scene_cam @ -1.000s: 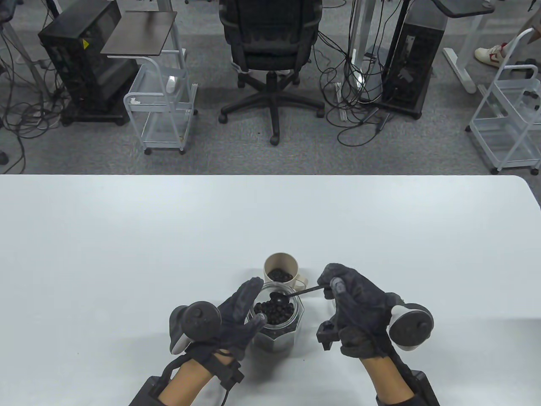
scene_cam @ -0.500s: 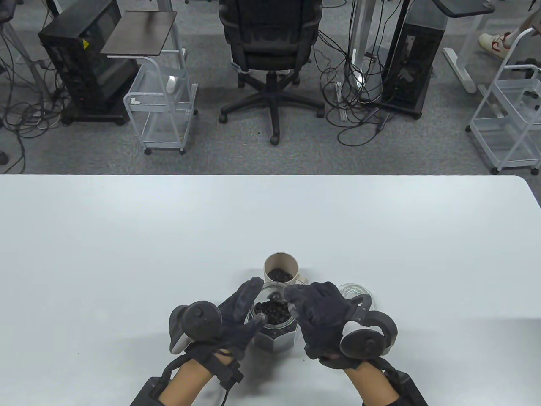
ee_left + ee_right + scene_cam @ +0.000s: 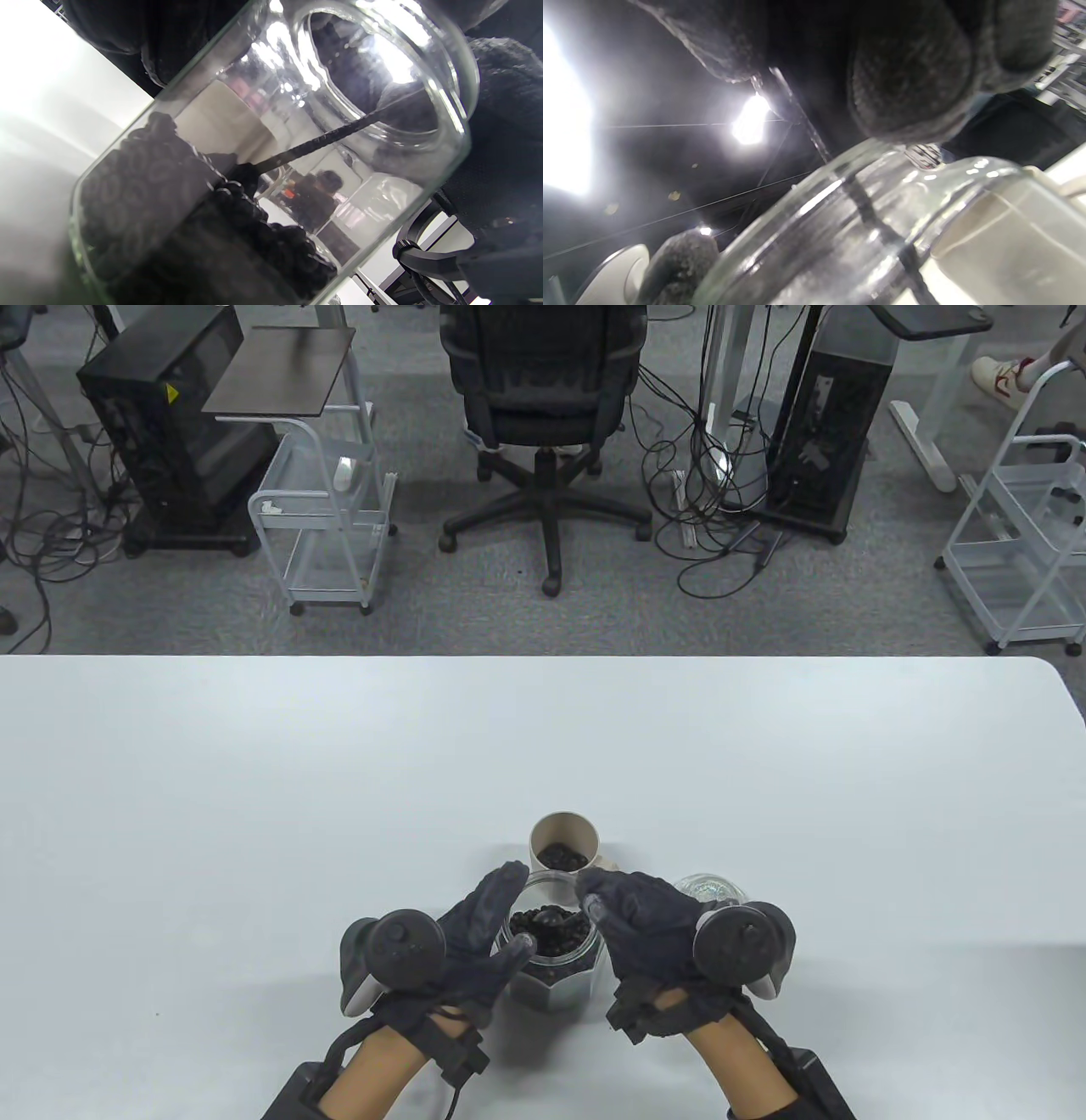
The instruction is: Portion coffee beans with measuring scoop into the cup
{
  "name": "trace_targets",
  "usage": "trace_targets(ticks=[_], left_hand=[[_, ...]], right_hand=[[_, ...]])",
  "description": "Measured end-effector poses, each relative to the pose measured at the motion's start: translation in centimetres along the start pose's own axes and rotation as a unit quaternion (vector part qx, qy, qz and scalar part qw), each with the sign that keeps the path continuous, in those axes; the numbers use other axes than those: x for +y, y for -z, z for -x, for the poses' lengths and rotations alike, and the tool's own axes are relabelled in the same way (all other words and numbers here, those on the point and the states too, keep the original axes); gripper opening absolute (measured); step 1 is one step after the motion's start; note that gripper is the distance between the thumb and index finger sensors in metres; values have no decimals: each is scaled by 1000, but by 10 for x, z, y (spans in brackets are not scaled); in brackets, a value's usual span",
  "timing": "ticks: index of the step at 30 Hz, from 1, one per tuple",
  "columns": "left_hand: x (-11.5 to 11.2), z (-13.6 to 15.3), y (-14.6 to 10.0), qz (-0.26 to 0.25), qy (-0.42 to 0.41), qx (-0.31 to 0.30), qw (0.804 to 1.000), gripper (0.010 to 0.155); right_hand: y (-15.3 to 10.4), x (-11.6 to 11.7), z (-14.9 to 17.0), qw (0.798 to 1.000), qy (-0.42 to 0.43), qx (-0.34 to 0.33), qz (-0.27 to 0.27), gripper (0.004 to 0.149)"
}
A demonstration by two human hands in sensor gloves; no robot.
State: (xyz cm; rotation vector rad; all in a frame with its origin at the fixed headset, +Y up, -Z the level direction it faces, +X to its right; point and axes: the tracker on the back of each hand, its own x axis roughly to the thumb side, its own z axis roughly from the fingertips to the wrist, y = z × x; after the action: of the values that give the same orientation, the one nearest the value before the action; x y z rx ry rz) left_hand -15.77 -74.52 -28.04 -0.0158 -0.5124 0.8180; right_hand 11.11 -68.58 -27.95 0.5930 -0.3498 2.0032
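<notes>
A glass jar [image 3: 556,976] of coffee beans stands near the table's front edge. My left hand [image 3: 484,937] grips its left side, fingers curled round the glass. My right hand [image 3: 628,920] pinches the thin black handle of the measuring scoop [image 3: 551,918], whose bowl sits down among the beans in the jar. In the left wrist view the scoop's handle [image 3: 322,142] slants through the jar mouth into the beans [image 3: 178,212]. A beige cup [image 3: 562,847] holding some beans stands just behind the jar. The right wrist view shows the jar rim [image 3: 840,199] and the cup [image 3: 1009,237] beside it.
A round glass lid [image 3: 711,889] lies right of the jar, partly behind my right hand. The white table [image 3: 254,780] stretches wide to the back and both sides. Beyond its far edge are an office chair [image 3: 543,398], carts and cables on the floor.
My right hand swung left from beside the jar to over its mouth and lowered the scoop's bowl into the beans. The left hand and jar stayed put.
</notes>
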Motion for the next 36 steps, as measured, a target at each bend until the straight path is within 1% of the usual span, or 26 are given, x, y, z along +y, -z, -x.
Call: trace_targets(ticks=[2,6,10,14,16,17,18,19,20,22,23,24,25,26,27,30,36], left_hand=[[0,0,0,0,0,0,1000,85],[0,0,0,2,0,0,1000,85],[0,0,0,1,-2,1,1000,85],[0,0,0,1,0,0,1000,85],[0,0,0,1,0,1,1000,85],[0,0,0,1,0,0,1000,85],[0,0,0,1,1,0,1000,85],[0,0,0,1,1,0,1000,85],[0,0,0,1,0,0,1000,85],[0,0,0,2,0,0,1000,85],[0,0,0,3,0,0,1000,85],[1,0,0,4,1,0,1000,85],[1,0,0,4,1,0,1000,85],[1,0,0,3,1,0,1000,85],[1,0,0,3,1,0,1000,85],[1,0,0,3,2,0,1000,85],[1,-1,0,4,3,1,1000,85]], right_hand=[[0,-1,4,999,25,22,7,39],[-2,-3,13,992,83,90,31,39],[-5,-6,21,981,120,143,60,39],[-9,-9,31,963,160,199,83,41],[-12,-11,36,954,175,223,93,39],[-12,-11,38,950,184,232,98,57],[-14,-13,40,945,190,244,104,40],[-15,-14,42,940,200,256,109,39],[-15,-15,43,936,204,262,112,44],[-18,-18,47,926,220,281,124,41],[-19,-19,49,919,232,292,130,47],[-20,-20,52,913,241,300,134,49],[-21,-20,55,906,253,309,139,47],[-23,-20,59,898,267,319,142,41],[-24,-20,63,890,280,329,145,39],[-27,-20,70,873,308,347,149,39],[-30,-24,78,857,328,363,163,39]])
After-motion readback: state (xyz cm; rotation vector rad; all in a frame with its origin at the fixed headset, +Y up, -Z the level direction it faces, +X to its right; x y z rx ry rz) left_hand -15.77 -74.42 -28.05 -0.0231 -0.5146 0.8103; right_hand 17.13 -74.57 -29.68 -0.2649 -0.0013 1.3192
